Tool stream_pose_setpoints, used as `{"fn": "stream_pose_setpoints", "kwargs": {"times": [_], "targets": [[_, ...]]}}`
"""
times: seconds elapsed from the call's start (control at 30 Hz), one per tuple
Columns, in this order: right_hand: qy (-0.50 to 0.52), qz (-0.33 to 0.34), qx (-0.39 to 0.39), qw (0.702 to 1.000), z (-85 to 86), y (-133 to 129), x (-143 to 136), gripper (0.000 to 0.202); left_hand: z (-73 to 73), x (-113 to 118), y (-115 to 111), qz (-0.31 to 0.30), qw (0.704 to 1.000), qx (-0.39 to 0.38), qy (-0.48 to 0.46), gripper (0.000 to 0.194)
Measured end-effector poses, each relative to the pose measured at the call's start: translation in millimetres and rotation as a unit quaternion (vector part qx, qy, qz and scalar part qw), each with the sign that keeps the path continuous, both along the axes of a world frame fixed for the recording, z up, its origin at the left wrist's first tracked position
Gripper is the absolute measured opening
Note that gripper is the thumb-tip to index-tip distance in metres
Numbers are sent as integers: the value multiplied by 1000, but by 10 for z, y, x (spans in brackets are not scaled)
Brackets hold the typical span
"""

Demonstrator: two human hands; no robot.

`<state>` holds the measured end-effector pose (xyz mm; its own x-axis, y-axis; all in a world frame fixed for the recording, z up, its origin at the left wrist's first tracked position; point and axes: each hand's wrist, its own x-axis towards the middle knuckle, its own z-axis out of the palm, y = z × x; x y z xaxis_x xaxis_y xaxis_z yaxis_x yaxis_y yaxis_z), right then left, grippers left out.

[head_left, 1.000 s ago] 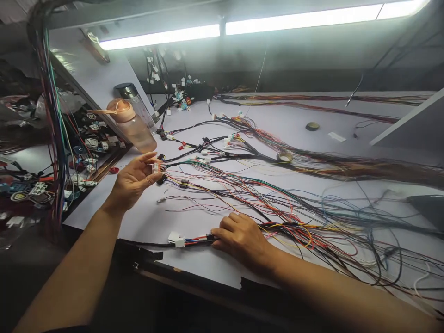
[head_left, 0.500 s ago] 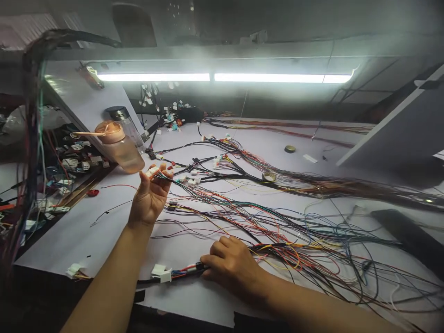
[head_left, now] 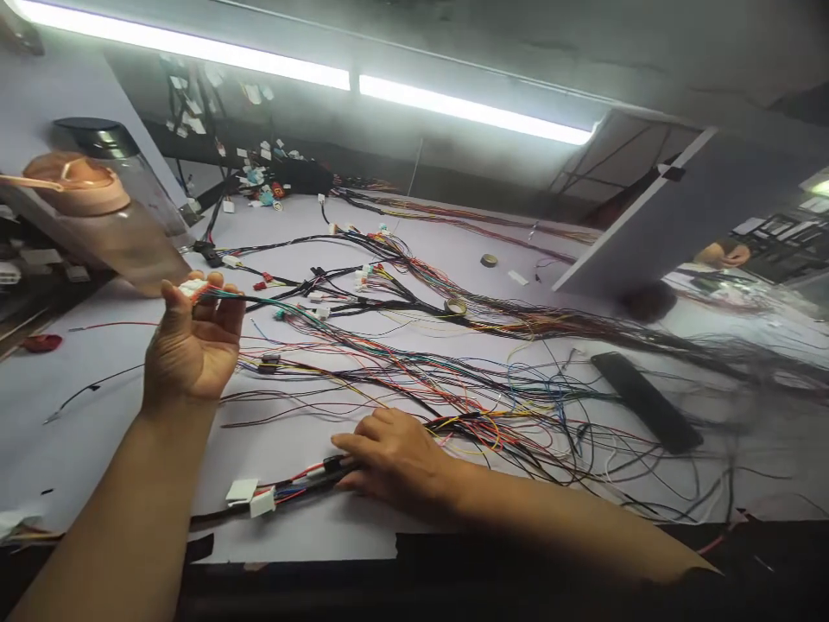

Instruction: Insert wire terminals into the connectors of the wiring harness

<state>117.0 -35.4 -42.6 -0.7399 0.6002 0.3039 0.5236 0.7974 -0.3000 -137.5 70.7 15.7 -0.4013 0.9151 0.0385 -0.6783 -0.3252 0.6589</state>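
My left hand [head_left: 194,341], palm up at the left, holds a white connector [head_left: 193,288] between thumb and fingers. Teal and dark wires [head_left: 291,309] run from that connector to the right across the table. Lower down, my right hand [head_left: 389,453] is closed round a dark wire bundle [head_left: 333,471]; its fingertips are partly hidden. White plug housings [head_left: 243,492] lie on this bundle to the left of my right hand. A small black connector [head_left: 269,364] rests between my hands.
Two bottles, one with a peach lid [head_left: 78,183], stand at the far left. Wire harnesses [head_left: 414,302] spread over the white table [head_left: 298,540]. A tape roll [head_left: 455,307] sits on them. A black phone-like slab [head_left: 646,403] lies right. A person's hand [head_left: 725,254] shows beyond the panel [head_left: 638,212].
The view has turned to the right and tilted, so everything sits further left. Both hands keep their holds. A person's hand has come into view at the right.
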Motion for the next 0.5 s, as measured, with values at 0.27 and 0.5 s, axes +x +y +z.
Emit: {"fn": "stream_pose_setpoints", "kwargs": {"times": [0.27, 0.5], "targets": [[39, 11, -19, 999, 361, 150, 13, 23, -10, -65, -12, -9, 999, -30, -35, 26], [-17, -149, -3, 989, 306, 491, -185, 23, -17, -77, -11, 4, 997, -51, -59, 31]]}}
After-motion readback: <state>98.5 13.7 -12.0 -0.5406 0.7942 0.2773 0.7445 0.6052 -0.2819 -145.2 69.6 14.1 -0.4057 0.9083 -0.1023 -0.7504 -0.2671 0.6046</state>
